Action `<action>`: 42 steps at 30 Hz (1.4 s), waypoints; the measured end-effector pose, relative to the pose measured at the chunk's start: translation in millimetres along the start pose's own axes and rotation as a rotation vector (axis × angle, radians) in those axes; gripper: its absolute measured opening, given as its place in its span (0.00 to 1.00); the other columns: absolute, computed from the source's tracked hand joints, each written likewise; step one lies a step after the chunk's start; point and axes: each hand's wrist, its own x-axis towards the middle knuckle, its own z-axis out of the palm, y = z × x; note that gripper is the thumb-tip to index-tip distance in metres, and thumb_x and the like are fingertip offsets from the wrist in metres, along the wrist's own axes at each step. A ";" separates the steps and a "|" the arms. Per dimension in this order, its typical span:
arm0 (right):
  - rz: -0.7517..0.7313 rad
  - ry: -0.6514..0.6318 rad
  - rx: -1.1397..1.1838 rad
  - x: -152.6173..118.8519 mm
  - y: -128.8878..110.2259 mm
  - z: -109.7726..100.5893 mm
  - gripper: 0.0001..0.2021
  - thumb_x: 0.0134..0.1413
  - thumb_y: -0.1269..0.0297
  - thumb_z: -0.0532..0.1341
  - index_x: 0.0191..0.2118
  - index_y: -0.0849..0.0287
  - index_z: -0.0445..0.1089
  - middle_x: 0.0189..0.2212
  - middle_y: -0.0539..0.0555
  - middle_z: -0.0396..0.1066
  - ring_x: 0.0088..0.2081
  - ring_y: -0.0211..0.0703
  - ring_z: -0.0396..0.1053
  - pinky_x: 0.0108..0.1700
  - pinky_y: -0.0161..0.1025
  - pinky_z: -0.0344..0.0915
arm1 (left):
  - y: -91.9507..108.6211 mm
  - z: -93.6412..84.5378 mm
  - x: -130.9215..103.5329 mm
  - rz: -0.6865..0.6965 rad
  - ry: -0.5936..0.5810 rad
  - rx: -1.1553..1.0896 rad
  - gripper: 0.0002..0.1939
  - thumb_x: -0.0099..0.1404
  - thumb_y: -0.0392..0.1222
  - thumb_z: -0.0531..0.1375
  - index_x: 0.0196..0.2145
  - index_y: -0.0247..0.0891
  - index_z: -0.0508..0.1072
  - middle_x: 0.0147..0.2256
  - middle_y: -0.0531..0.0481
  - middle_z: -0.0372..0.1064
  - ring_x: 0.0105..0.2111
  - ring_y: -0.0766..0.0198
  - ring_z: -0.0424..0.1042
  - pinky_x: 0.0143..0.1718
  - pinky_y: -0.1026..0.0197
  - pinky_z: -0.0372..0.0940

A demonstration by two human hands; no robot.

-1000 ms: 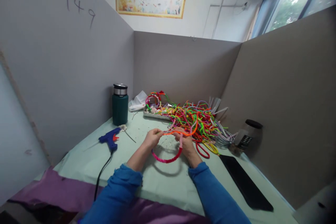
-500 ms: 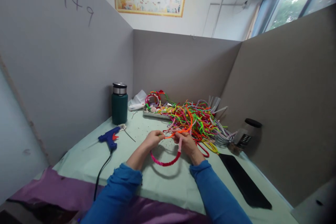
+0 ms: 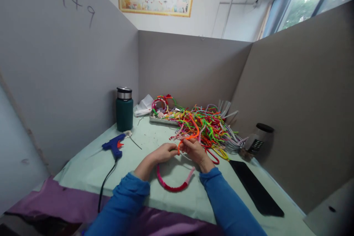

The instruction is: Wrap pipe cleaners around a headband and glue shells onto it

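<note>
The chief hazard, in my judgement, lies with the orange pipe cleaner [image 3: 197, 129]: its long free end trails over the multicoloured heap [image 3: 211, 123], and should you pull it sharply, it could catch there and drag other strands along, or slip out of so small a pinch. A second concern is the red-and-pink hoop [image 3: 173, 189], which sits low between your wrists, its pink end [image 3: 190, 174] unsupported and clear of your right hand [image 3: 193, 149]; a careless turn of the left wrist could swing that end or loosen its covering. The blue glue gun [image 3: 113, 145] lies well apart on the left, though its cord [image 3: 103, 186] runs near your left sleeve [image 3: 125, 195] and could be caught. As to the fingers, your right thumb and fingertips are pinched on the orange strip, with no gap showing. Those of your left hand [image 3: 165, 152] are drawn together, their tips touching the strip's short end; the hoop's far side runs up beneath that hand, and I judge it gripped there, though the hold itself is hidden. Whether the hoop touches the table [image 3: 138, 162] cannot be determined.
</note>
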 end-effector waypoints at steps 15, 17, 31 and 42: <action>0.004 0.151 0.069 2.1 -1.1 0.0 0.14 0.38 0.57 0.70 0.31 0.58 0.74 0.21 0.48 0.71 0.21 0.33 0.64 0.25 0.32 0.60 | 0.1 2.9 0.0 0.083 0.156 0.146 0.13 0.60 0.46 0.53 0.27 0.34 0.71 0.22 0.56 0.58 0.24 0.69 0.56 0.26 0.67 0.51; 0.014 0.178 0.043 2.2 -2.3 2.0 0.14 0.38 0.56 0.71 0.30 0.58 0.74 0.21 0.48 0.69 0.21 0.32 0.62 0.24 0.32 0.58 | 2.7 2.6 -0.5 0.095 0.163 0.166 0.13 0.61 0.45 0.53 0.27 0.35 0.72 0.22 0.56 0.60 0.24 0.69 0.57 0.26 0.67 0.51; -0.037 0.262 -0.094 4.1 -4.5 2.5 0.17 0.35 0.51 0.70 0.26 0.61 0.72 0.21 0.49 0.68 0.20 0.31 0.59 0.22 0.32 0.54 | -0.2 5.1 1.8 0.034 0.310 0.187 0.12 0.61 0.44 0.54 0.31 0.35 0.74 0.22 0.54 0.66 0.23 0.68 0.61 0.28 0.67 0.52; -0.012 0.253 -0.103 10.9 5.4 -8.3 0.16 0.37 0.52 0.70 0.25 0.61 0.71 0.19 0.47 0.67 0.20 0.30 0.59 0.22 0.31 0.53 | 11.9 2.1 -2.9 0.103 0.273 0.152 0.11 0.62 0.43 0.53 0.26 0.36 0.69 0.19 0.55 0.62 0.21 0.69 0.59 0.27 0.66 0.53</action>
